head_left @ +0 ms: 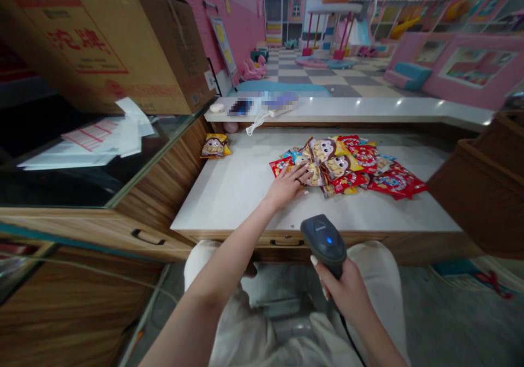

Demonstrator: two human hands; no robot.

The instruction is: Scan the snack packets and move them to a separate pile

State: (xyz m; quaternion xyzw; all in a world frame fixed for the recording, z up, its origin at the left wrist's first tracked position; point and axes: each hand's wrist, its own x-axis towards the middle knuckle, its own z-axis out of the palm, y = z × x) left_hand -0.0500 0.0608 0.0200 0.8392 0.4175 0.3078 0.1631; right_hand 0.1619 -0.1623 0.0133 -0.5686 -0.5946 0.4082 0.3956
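Note:
My left hand (286, 187) rests with spread fingers on the near edge of a heap of red and yellow snack packets (347, 165), which have a cartoon monkey on some of them. My right hand (339, 285) grips a dark grey handheld barcode scanner (323, 242) near the front of the white counter top (229, 192), with the scanner's blue light lit and its cable trailing down. One more yellow monkey packet (215, 146) lies apart from the heap, at the counter's far left.
A large cardboard box (102, 45) sits on a glass display counter (61, 181) to the left, with white papers (98, 138) on the glass. A raised white ledge (347, 108) with blurred items and a white cable runs behind. A brown bin (478, 192) stands at right, and a pink play area lies beyond.

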